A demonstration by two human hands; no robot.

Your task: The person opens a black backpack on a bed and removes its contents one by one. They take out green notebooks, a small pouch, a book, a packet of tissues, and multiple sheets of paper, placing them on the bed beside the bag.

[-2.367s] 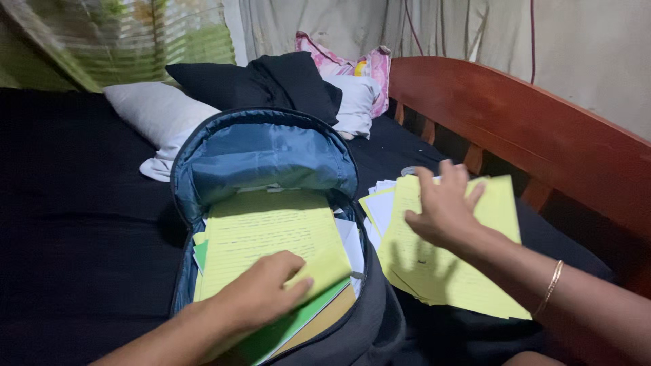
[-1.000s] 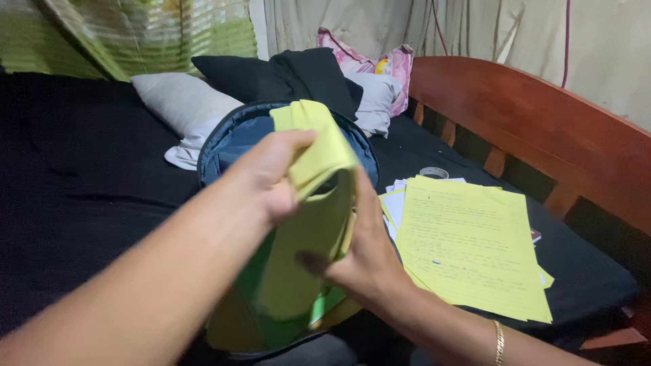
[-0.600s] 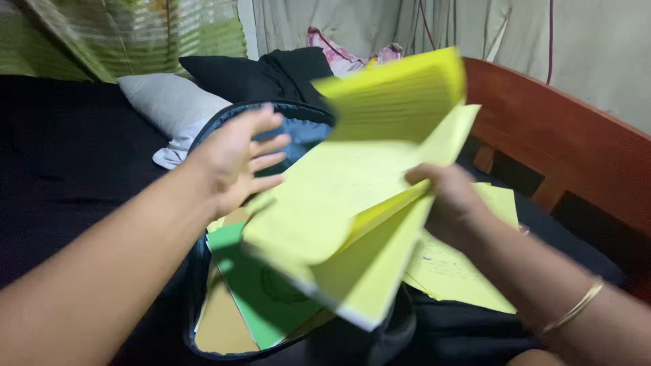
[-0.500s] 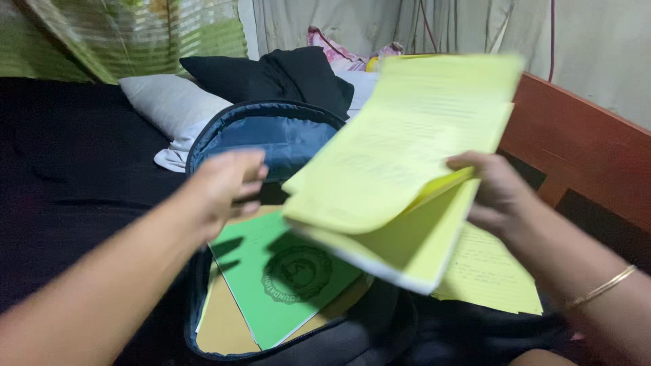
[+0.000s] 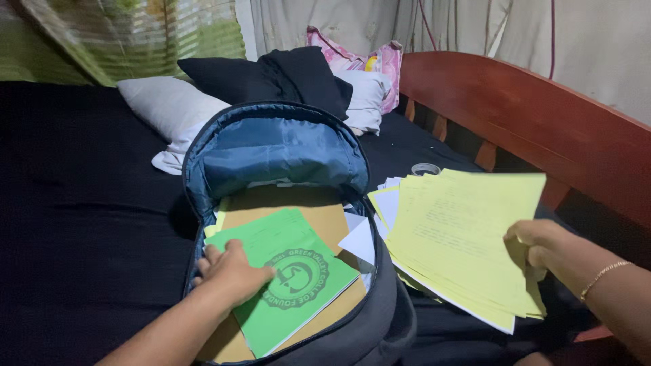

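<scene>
Green folder [image 5: 288, 281] in open backpack [image 5: 271, 146], left hand [image 5: 234, 271] flat on it, fingers loose.
Right hand [image 5: 536, 247] pinches yellow papers [image 5: 461, 237] by the right edge, squaring the stack.

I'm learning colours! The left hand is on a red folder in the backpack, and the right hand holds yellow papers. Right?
Nearly. The head view shows the left hand on a green folder, not red, in the backpack. The right hand does hold yellow papers.

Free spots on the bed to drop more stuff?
Free: black sheet left of the open grey-blue backpack, below the white pillow. Crowded: right side, yellow paper stack against the wooden bed frame.
</scene>
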